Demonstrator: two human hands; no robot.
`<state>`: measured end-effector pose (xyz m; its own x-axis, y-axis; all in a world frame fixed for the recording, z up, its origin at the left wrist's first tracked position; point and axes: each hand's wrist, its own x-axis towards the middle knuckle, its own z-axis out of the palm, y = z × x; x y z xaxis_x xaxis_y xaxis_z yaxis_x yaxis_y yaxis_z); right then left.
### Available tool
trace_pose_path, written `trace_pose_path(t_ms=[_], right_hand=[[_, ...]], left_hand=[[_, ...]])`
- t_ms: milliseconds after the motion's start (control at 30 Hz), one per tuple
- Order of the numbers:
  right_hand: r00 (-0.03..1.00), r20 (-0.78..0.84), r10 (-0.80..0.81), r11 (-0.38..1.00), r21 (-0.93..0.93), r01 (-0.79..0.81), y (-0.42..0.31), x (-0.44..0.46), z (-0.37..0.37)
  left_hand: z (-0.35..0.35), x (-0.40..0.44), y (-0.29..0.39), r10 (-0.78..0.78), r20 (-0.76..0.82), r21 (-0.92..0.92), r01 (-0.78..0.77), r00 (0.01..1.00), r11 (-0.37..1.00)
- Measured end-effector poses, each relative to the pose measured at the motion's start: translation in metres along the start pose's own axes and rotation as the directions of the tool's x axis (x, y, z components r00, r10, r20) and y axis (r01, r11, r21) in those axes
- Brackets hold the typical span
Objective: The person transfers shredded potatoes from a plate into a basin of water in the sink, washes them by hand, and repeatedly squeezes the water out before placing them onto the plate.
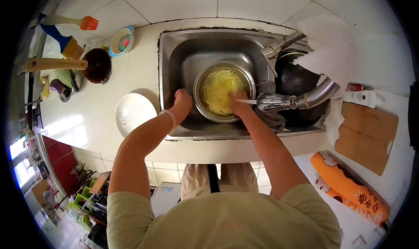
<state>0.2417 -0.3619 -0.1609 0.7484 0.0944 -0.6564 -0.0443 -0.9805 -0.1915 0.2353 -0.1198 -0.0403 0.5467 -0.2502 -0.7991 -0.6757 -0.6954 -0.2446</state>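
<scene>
A metal bowl (198, 101) sits in the steel sink (176, 52), holding pale yellow shreds (218, 90) in liquid. My right hand (238, 103) reaches over the bowl's right side, its fingers at the shreds; what they hold, if anything, is hidden. Left of the bowl, apart from it, my left hand (182, 101) hangs over the sink with its fingers curled together. Whether something small is inside it does not show. A thin white stream runs from the chrome faucet (273, 102) to my right hand.
A white plate (134, 111) lies on the counter left of the sink. Farther left are a round brush (97, 66) and a small blue-rimmed bowl (122, 41). Right of the faucet stand a dark pan (294, 76) and a wooden board (364, 133). A grey cloth (271, 118) lies beside the bowl.
</scene>
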Motion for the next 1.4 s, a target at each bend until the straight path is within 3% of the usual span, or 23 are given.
trace_pose_path(t_ms=[133,200,233,300,333,367,400,467,533,567,633,700,767,800,833,867,933,1067,1100,1167,1233,1333,1400], right_hand=[[0.984,-0.132,-0.120,0.987,0.094,0.133,-0.015,-0.072,-0.072],[0.975,-0.160,-0.152,0.979,0.111,0.171,-0.008,-0.072,-0.075],[0.986,-0.142,-0.092,0.918,0.371,0.139,-0.002,-0.061,-0.075],[0.993,-0.111,-0.040,0.794,0.600,0.099,0.009,-0.054,-0.073],[0.996,-0.087,0.008,0.527,0.847,0.070,0.006,-0.065,-0.083],[0.998,-0.047,0.043,0.188,0.982,0.038,0.002,-0.074,-0.094],[0.998,-0.049,0.042,0.189,0.981,0.040,-0.001,-0.078,-0.101],[0.971,0.177,-0.159,-0.470,0.852,-0.232,-0.002,-0.084,-0.111],[0.971,0.146,-0.187,-0.429,0.877,-0.215,-0.002,-0.088,-0.112],[0.968,0.123,-0.219,-0.389,0.899,-0.202,-0.003,-0.087,-0.112],[0.981,0.135,-0.136,-0.233,0.958,-0.164,-0.005,-0.065,-0.095],[0.989,0.140,-0.045,-0.071,0.987,-0.143,-0.007,-0.050,-0.086],[0.998,-0.049,-0.051,0.679,0.731,0.071,-0.011,-0.033,-0.094],[0.971,-0.179,-0.156,0.780,0.581,0.232,-0.005,-0.015,-0.085],[0.971,-0.178,-0.160,0.779,0.582,0.235,-0.001,-0.003,-0.086],[0.966,-0.150,-0.212,0.773,0.579,0.260,0.002,0.010,-0.086],[0.958,-0.116,-0.263,0.766,0.579,0.281,0.007,0.027,-0.068],[0.999,0.000,0.037,0.862,0.505,-0.032,-0.040,0.005,-0.051],[0.997,-0.075,0.010,0.878,0.478,0.027,-0.038,0.016,-0.026],[0.989,-0.150,-0.018,0.893,0.442,0.083,-0.039,0.028,0.005],[0.990,0.142,-0.004,0.471,0.873,-0.123,-0.055,0.022,0.017],[0.974,0.215,-0.077,0.311,0.933,-0.181,-0.054,0.020,0.013],[0.982,0.181,-0.058,0.436,0.889,-0.138,-0.048,0.001,-0.020]], left_hand=[[0.006,0.018,0.014,-0.035,0.054,0.104,0.030,0.998,0.994],[-0.015,-0.003,0.006,0.076,0.244,0.280,-0.145,0.967,0.949],[-0.004,0.002,0.007,0.075,0.243,0.277,-0.144,0.967,0.950],[0.029,0.022,0.007,-0.050,-0.022,-0.225,0.044,0.999,0.973],[0.027,0.033,0.004,-0.053,-0.024,-0.228,0.047,0.998,0.972],[0.024,0.047,-0.004,0.139,0.059,-0.554,-0.083,0.989,0.829],[0.014,0.048,-0.007,0.219,0.023,-0.745,-0.129,0.975,0.655],[-0.019,0.044,-0.006,0.239,-0.088,-0.941,-0.159,0.967,0.298],[-0.005,0.073,0.041,-0.041,-0.442,-0.870,-0.417,0.896,0.263],[-0.014,0.067,0.060,-0.047,-0.445,-0.870,-0.419,0.894,0.261],[-0.027,0.060,0.086,-0.067,-0.567,-0.635,-0.384,0.821,0.670],[-0.019,0.060,0.079,-0.155,-0.570,-0.600,-0.280,0.807,0.749],[-0.020,0.067,0.067,-0.244,-0.576,-0.560,-0.160,0.780,0.813],[-0.041,0.057,0.044,-0.121,-0.345,-0.698,-0.168,0.931,0.696],[-0.050,0.053,0.032,0.055,-0.106,-0.815,-0.119,0.993,0.567],[-0.041,0.056,0.034,0.053,-0.103,-0.815,-0.115,0.993,0.567],[-0.007,0.071,0.053,-0.399,-0.310,-0.944,-0.231,0.863,0.235],[0.016,0.107,0.063,-0.430,0.059,-0.997,0.035,0.901,-0.062],[0.022,0.107,0.054,-0.306,0.071,-0.905,-0.068,0.949,-0.419],[0.020,0.108,0.041,-0.186,0.033,-0.678,-0.115,0.982,-0.726],[0.007,0.104,0.032,-0.280,0.230,-0.793,0.013,0.932,-0.609],[-0.006,0.089,0.036,-0.239,0.291,-0.703,0.038,0.926,-0.710],[-0.002,0.094,0.040,-0.190,0.288,-0.634,0.038,0.939,-0.773]])
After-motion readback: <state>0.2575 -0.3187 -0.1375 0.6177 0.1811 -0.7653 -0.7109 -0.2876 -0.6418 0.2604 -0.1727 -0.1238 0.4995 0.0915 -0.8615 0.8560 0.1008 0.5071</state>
